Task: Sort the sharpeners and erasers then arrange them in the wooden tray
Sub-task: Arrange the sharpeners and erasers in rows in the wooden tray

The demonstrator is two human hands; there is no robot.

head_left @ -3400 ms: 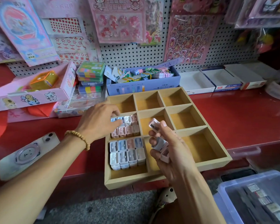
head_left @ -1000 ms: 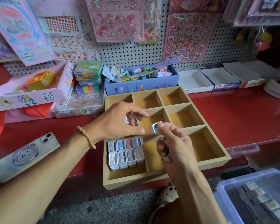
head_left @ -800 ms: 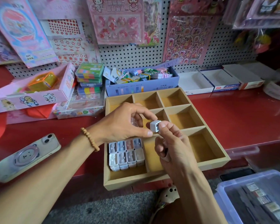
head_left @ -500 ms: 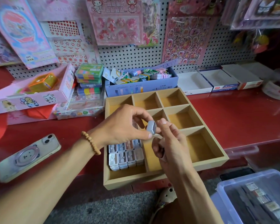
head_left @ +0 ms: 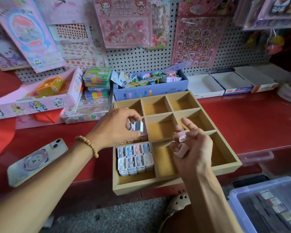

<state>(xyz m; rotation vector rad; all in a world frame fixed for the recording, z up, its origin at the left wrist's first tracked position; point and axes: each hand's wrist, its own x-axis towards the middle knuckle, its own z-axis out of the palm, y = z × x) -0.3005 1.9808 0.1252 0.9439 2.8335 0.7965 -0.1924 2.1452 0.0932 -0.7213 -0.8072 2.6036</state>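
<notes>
At 4 o'clock, nearest the viewer, a lidded translucent plastic bin [head_left: 265, 206] shows small packaged items through its top. At 9 o'clock a phone [head_left: 36, 161] in a pale case with a bear ring lies face down on the red counter [head_left: 259, 125].

The wooden tray [head_left: 175, 184] sits at the counter's near edge, at the centre of view. In its near-left compartment, at 7 o'clock within the tray, two neat rows of pastel sharpeners [head_left: 135, 158] stand packed side by side, touching. The long near compartment beside them, at 5 o'clock, holds nothing that shows.

The right hand [head_left: 193, 148] hovers above that long compartment, its curled fingers gripping a pink sharpener [head_left: 183, 135], with a second pale one tucked lower in the palm; index finger and thumb stick out loosely.

The left hand [head_left: 115, 127], a bead bracelet [head_left: 89, 146] on its wrist, is over the middle-left compartment, at 9 o'clock in the tray, pinching a blue-grey sharpener [head_left: 138, 126] between thumb and fingertips. Under it a few more sharpeners peek out of that compartment, mostly hidden by the hand.

Beyond the tray at 12 o'clock a blue cardboard box [head_left: 149, 93] holds tagged, colourful items. At 10 o'clock lie stacked colour-block cases [head_left: 97, 79] and a pink carton [head_left: 40, 101]. At 2 o'clock white open boxes [head_left: 230, 83] line the pegboard [head_left: 138, 59], hung with sticker sheets
</notes>
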